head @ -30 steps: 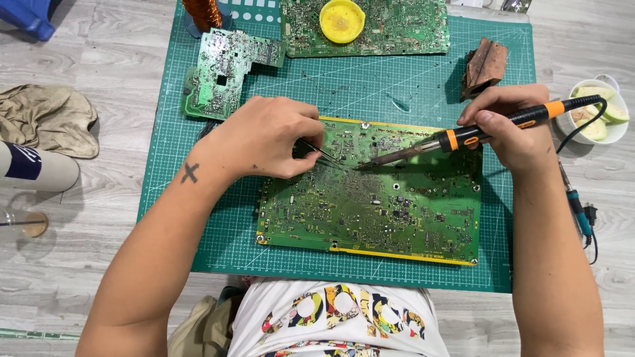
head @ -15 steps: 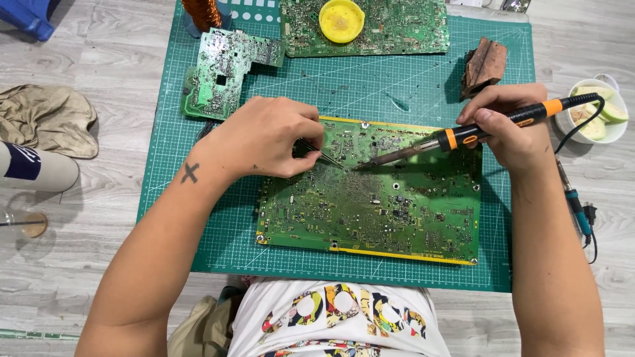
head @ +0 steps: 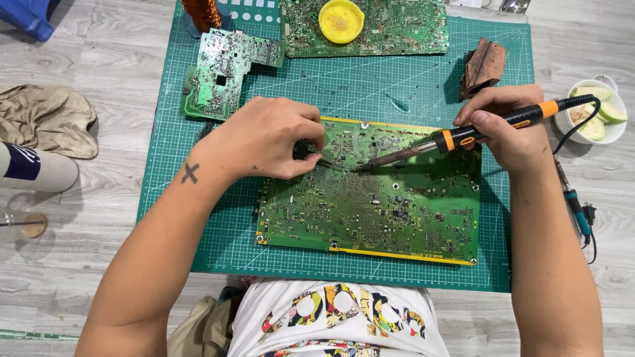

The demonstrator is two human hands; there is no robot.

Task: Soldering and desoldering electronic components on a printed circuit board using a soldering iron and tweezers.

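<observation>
Against the frames from a second and half a second ago almost nothing differs: the soldering iron (head: 463, 137) keeps the same slant, its tip still meets the tweezers' point near the upper middle of the large green circuit board (head: 370, 198), and both hands sit where they were (any shift is too slight to make out).

The left hand (head: 264, 137) is curled shut, pinching a pair of thin tweezers (head: 324, 158) whose points rest on the board. The right hand (head: 509, 125) is closed around the black-and-orange handle of the iron, held like a pen, with its cable running off to the right. The board lies flat on the green cutting mat (head: 198, 231), its long yellow-edged side toward the person.

Behind it on the mat lie a smaller circuit board (head: 221, 73) at the left and another circuit board (head: 397, 30) along the top edge, which carries a round yellow tin (head: 341, 21). A copper wire coil (head: 200, 13) stands at the top left, and a brown lump (head: 483, 65) sits just above the right hand. Off the mat to the right is a white bowl (head: 582, 135) with pale green slices; at the left a beige cloth (head: 46, 122) lies on the wooden floor. The left hand covers the board's upper left corner
</observation>
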